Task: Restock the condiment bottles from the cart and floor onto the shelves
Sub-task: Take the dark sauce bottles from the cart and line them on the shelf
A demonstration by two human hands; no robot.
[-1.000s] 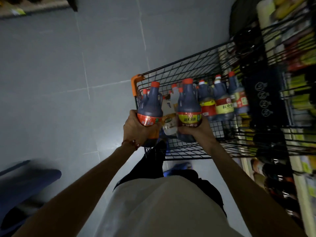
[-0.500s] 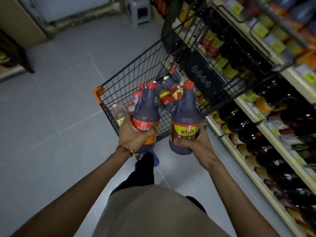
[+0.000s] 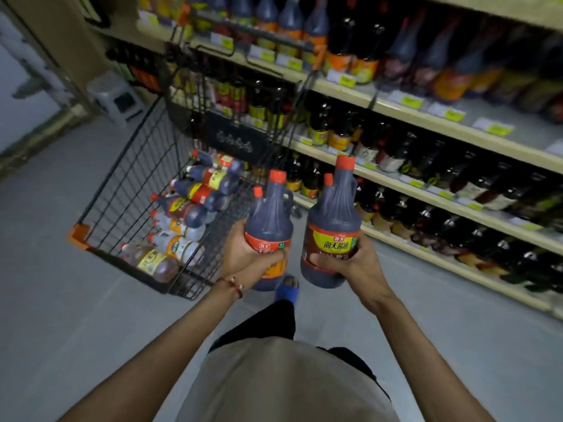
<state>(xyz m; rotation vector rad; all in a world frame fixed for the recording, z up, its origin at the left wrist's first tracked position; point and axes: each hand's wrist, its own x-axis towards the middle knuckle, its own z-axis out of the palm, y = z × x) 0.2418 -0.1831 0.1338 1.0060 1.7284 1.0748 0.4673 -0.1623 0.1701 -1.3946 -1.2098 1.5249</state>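
Observation:
I hold two large dark soy sauce jugs with red caps upright in front of me. My left hand (image 3: 246, 263) grips the left jug (image 3: 268, 220) around its lower body, over the red label. My right hand (image 3: 350, 264) grips the right jug (image 3: 333, 220), which bears a yellow label, from its right side. Both jugs hang in the air between the black wire cart (image 3: 128, 184) on the left and the shelves (image 3: 426, 190) on the right. Several more bottles (image 3: 195, 202) lie in the cart.
The shelves on the right run in several tiers, packed with dark bottles behind yellow price tags (image 3: 409, 102). A white plastic stool (image 3: 117, 100) stands beyond the cart. My foot in a blue sandal (image 3: 288, 289) is on the grey tiled floor (image 3: 61, 300).
Both jugs have come up out of the cart and moved right, toward the shelves. My view has swung from the cart and floor up to the shelf rows.

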